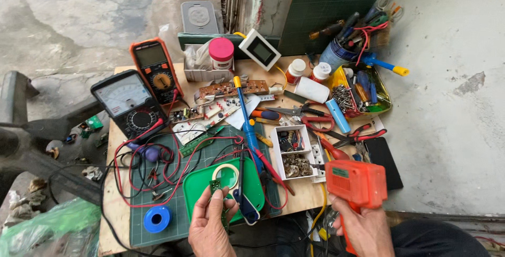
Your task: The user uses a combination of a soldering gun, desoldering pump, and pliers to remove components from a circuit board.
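My left hand (210,224) holds a small green circuit board (215,186) upright over a green plastic lid (200,188), next to a roll of tape (226,175). My right hand (360,230) grips an orange pistol-shaped soldering gun (355,182), its tip pointing left toward a white compartment box (294,152) of small parts. A blue-handled soldering iron (246,123) lies between the two hands, pointing away from me.
A small wooden table (305,196) carries a green cutting mat (184,220), an analog meter (131,107), an orange digital multimeter (155,70), red test leads, a blue solder spool (157,218), circuit boards, bottles, scissors, a tool cup (339,52) and a yellow tray (386,102). Concrete floor surrounds it.
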